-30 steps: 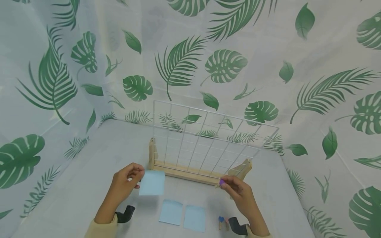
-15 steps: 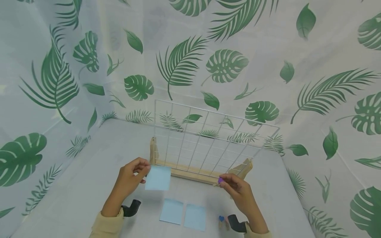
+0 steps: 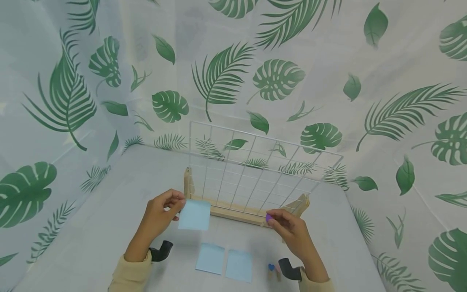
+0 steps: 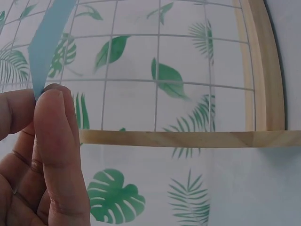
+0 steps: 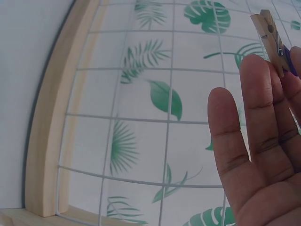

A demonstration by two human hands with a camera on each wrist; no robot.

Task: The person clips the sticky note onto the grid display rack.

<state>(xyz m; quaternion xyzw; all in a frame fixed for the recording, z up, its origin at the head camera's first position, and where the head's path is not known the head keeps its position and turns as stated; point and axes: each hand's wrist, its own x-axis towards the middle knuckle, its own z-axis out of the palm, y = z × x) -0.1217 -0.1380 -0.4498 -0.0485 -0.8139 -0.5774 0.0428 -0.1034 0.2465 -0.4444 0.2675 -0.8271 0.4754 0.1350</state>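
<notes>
Between thumb and fingers, my left hand [image 3: 160, 213] pinches a light blue square sticky note [image 3: 194, 215] by its upper left corner. In the left wrist view that note [image 4: 49, 42] appears nearly edge-on above the fingertips. My right hand [image 3: 292, 229] pinches a small wooden clothespin [image 5: 272, 40] with a purple ornament [image 3: 268, 217]. Its jaw end points up and away from the fingers in the right wrist view. Both hands are in front of a white wire grid panel [image 3: 248, 178], the note near its lower left, the clothespin near its lower right.
The grid stands in a wooden base [image 3: 233, 215] with side supports. Two blue sticky notes, a left one [image 3: 210, 258] and a right one [image 3: 238, 265], lie on the white table. Right of them are a clothespin with a blue heart [image 3: 271, 267] and a pinkish one [image 3: 278, 269]. Leaf-printed cloth surrounds the table.
My left hand has moved right and up with the sticky note, closer to the grid. My right hand has risen slightly and shifted a little left with the clothespin.
</notes>
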